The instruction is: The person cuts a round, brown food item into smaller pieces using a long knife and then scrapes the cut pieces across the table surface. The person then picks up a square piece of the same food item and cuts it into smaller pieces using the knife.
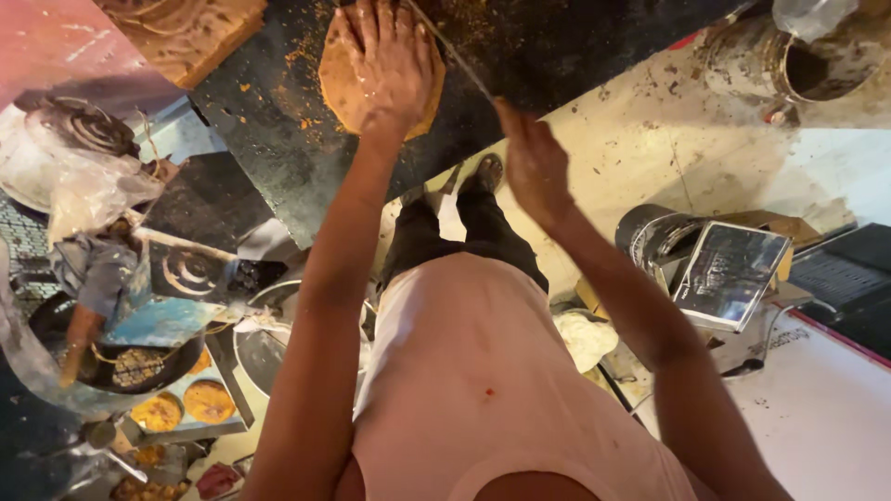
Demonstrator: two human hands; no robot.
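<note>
Looking straight down my own body, I see my left hand [388,60] spread flat, fingers apart, pressing on a round, flat disc of orange-brown dough [342,88] that lies on a dark griddle [278,139] dusted with orange crumbs. My right hand [534,167] is closed around the handle end of a thin metal rod [455,56], which slants up and left across the edge of the disc, just beside my left fingers. Below my arms are my pale shirt [483,371] and dark trousers [464,232], standing on a stained, pale floor [650,139]. To the left, another person [93,269] bends over a dark pan [121,366], with two round fried patties [186,406] on a tray near it. A dented metal pot [798,60] stands at the upper right, and a shiny metal tin [729,274] at the right
</note>
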